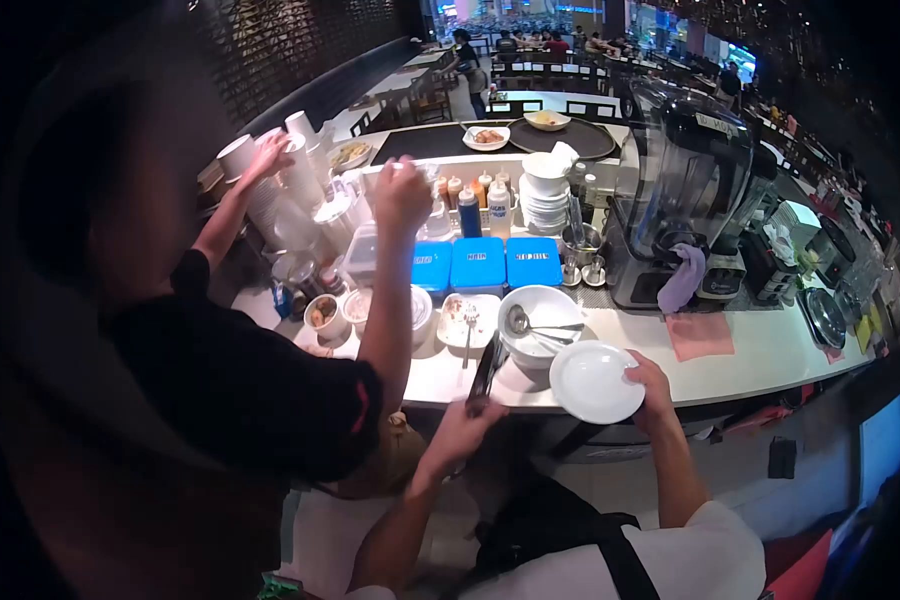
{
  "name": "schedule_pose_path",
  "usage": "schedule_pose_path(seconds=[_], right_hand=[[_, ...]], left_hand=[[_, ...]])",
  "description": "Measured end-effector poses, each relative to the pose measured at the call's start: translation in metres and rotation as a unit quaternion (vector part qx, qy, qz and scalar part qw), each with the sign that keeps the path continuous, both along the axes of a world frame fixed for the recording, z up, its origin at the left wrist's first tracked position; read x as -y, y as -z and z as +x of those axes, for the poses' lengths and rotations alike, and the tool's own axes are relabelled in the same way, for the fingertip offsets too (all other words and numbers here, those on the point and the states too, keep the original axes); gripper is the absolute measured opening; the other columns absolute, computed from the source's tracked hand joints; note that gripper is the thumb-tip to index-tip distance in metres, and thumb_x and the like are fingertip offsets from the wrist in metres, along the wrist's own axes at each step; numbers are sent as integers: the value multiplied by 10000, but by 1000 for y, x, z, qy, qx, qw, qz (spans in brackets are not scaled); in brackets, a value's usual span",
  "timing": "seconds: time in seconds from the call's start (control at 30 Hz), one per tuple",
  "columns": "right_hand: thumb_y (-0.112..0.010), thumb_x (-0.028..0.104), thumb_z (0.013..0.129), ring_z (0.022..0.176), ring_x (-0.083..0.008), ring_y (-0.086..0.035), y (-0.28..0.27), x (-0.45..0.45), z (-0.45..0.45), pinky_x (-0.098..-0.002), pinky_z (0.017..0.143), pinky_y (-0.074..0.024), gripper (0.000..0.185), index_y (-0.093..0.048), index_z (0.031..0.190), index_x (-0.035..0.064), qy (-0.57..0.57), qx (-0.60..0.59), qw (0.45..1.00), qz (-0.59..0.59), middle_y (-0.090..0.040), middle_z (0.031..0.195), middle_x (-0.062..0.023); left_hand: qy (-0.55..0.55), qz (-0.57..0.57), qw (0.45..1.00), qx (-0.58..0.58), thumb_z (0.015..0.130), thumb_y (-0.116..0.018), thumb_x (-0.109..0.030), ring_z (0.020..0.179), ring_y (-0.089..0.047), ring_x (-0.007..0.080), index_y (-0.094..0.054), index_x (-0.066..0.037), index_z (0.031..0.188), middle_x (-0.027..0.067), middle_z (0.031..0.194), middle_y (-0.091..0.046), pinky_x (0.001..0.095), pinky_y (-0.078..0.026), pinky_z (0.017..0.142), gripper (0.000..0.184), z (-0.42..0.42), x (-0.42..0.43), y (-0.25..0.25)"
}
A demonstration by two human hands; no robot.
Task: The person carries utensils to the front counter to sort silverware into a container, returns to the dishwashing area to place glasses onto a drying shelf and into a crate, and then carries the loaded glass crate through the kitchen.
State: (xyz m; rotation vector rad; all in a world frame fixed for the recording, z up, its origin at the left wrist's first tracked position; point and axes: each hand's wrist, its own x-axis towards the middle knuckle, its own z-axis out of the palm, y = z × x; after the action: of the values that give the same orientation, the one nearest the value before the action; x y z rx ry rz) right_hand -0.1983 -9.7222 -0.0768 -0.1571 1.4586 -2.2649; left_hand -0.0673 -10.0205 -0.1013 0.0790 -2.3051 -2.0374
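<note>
My left hand (460, 432) is closed around the end of dark tongs (486, 368), which point up toward the counter. In my right hand (653, 392) is a round white plate (597, 383), gripped by its right edge and tilted toward me. Just beyond the plate stands a white bowl (520, 352) with a ladle (519, 320) and other metal utensils inside. Left of the bowl lies a square white dish (454, 335) with food remains and a spoon (469, 345).
A co-worker (240, 370) in black reaches over the counter (760, 350) on my left. Blue-lidded containers (478, 264), squeeze bottles (499, 206) and stacked bowls (545, 205) line the back. To the right stands a blender (685, 190) with a purple cloth (682, 278).
</note>
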Motion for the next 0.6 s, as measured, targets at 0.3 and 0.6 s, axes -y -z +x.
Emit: schedule_pose_path(seconds=[0.3,0.6], right_hand=[[-550,73,787,487,-49,-436,-8,69,-123,-179,352,-284,353,-532,1139,54,167,-24,986,-15,-556,823,-15],[-606,119,849,495,-40,-444,15,102,-237,-188,397,-335,351,-488,1175,64,172,-16,985,-15,-584,816,-21]], left_hand=[[-43,-188,976,-105,885,-619,-260,655,-619,284,-693,-36,944,184,712,-641,402,-460,637,243,-281,-33,-116],[-110,-352,929,-22,773,-578,-143,970,-632,407,-646,-91,1076,235,995,-670,500,-490,831,315,-484,-32,-117]])
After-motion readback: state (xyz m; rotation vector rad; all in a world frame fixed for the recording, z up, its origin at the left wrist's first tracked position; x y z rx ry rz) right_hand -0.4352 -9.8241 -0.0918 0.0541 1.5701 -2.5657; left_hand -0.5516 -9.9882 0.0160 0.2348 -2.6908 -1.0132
